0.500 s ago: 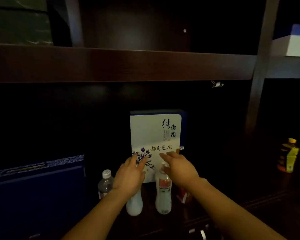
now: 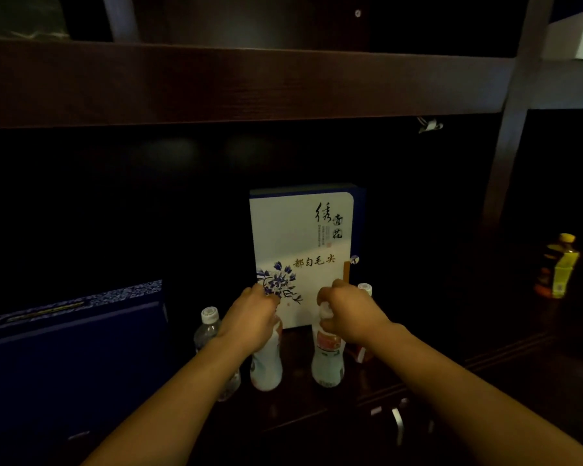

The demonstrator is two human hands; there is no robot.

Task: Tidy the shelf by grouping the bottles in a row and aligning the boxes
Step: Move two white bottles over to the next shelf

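Note:
Two white milky bottles stand side by side on the dark shelf. My left hand [image 2: 253, 317] is closed around the top of the left white bottle [image 2: 266, 368]. My right hand [image 2: 347, 311] grips the neck of the right white bottle [image 2: 327, 361], which has a red label. A clear water bottle [image 2: 209, 327] with a white cap stands to the left, partly behind my left forearm. Behind my right hand another bottle [image 2: 364, 289] with a white cap and a reddish base peeks out. A white and blue tea box [image 2: 303, 237] stands upright behind them.
A large dark blue box [image 2: 71, 348] sits at the left on the same shelf. A yellow-capped amber bottle [image 2: 557, 267] stands in the right compartment beyond a vertical post [image 2: 505, 156]. A thick shelf board [image 2: 236, 82] runs overhead. A white box [image 2: 579, 35] rests at the upper right.
Both hands went from spread fingers reaching forward to closing down on the tops of the two white bottles. The view has shifted slightly.

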